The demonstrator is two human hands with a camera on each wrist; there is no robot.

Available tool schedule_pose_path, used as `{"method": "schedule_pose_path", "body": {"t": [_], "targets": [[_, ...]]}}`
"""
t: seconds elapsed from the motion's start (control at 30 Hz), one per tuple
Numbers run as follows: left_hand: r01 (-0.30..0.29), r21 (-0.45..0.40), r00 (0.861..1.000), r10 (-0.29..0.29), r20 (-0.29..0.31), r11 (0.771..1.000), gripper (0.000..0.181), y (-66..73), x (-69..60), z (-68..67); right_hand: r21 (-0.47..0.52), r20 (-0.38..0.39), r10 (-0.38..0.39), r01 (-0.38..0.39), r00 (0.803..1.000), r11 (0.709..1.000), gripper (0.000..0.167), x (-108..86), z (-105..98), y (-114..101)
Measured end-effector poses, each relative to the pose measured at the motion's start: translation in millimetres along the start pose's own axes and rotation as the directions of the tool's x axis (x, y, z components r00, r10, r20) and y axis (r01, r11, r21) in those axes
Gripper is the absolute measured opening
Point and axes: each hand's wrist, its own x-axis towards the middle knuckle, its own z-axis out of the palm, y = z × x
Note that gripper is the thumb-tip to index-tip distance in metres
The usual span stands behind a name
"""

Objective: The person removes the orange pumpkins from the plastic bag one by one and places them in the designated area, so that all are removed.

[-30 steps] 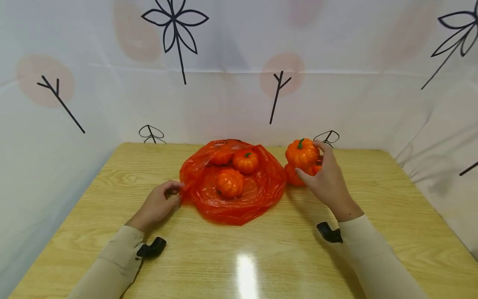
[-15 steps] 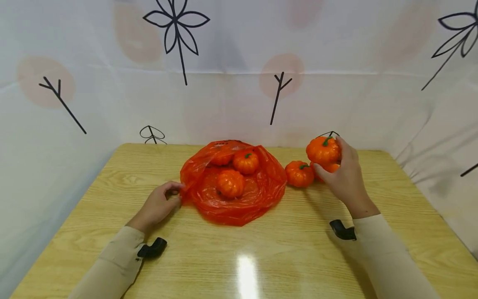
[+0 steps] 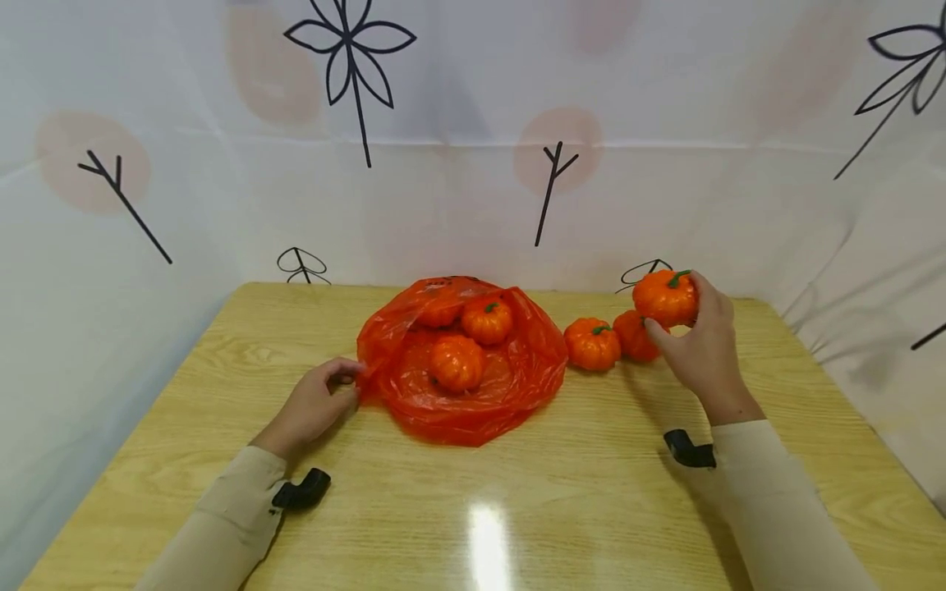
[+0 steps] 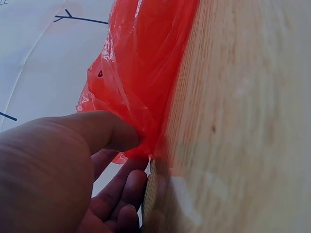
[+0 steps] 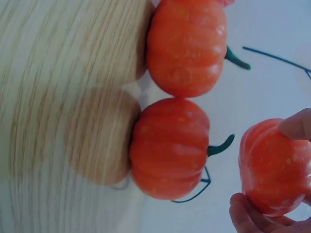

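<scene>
A red plastic bag (image 3: 473, 419) lies open with several orange pumpkins in it, one of them (image 3: 456, 364) near its middle. My left hand (image 3: 314, 406) pinches the bag's left edge between thumb and fingers, as the left wrist view also shows on the red film (image 4: 141, 73). My right hand (image 3: 702, 353) holds an orange pumpkin (image 3: 665, 297) with a green stem, raised above the table. Two more pumpkins stand side by side to the right of the bag: one (image 3: 593, 345) close to its edge, the other (image 3: 636, 335) partly behind my right thumb.
The wooden table (image 3: 414, 509) reaches back to a white cloth (image 3: 443, 197) with drawn flowers and twigs. Black pieces stick out at both sleeve cuffs, the left one (image 3: 301, 490) and the right one (image 3: 689, 450).
My right hand has moved to the right with its pumpkin, so the two pumpkins on the table show more fully. The left hand and the bag have stayed in place.
</scene>
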Motion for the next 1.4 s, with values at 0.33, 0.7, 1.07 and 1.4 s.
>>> {"method": "schedule_pose_path", "body": {"t": [0.33, 0.7, 1.07, 1.4], "targets": [[-0.004, 0.003, 1.0, 0.004, 0.003, 1.0, 0.032, -0.2, 0.7, -1.4, 0.024, -0.022, 0.089, -0.088, 0.996, 0.996, 0.084, 4.7, -10.7, 14.6], [0.007, 0.006, 1.0, -0.007, 0.008, 1.0, 0.032, 0.7, -0.2, -0.5, 0.031, -0.021, 0.171, -0.17, 0.985, 0.985, 0.084, 8.1, -16.5, 30.1], [0.017, -0.001, 1.0, -0.017, 0.008, 1.0, 0.031, 1.0, 0.5, 0.0, -0.013, 0.034, 0.214, -0.213, 0.976, 0.977, 0.085, 8.3, -18.3, 43.7], [0.004, 0.015, 1.0, -0.004, 0.004, 1.0, 0.031, 0.2, 0.6, -0.2, -0.051, 0.084, 0.249, -0.245, 0.965, 0.968, 0.089, 8.7, -20.5, 56.3]]}}
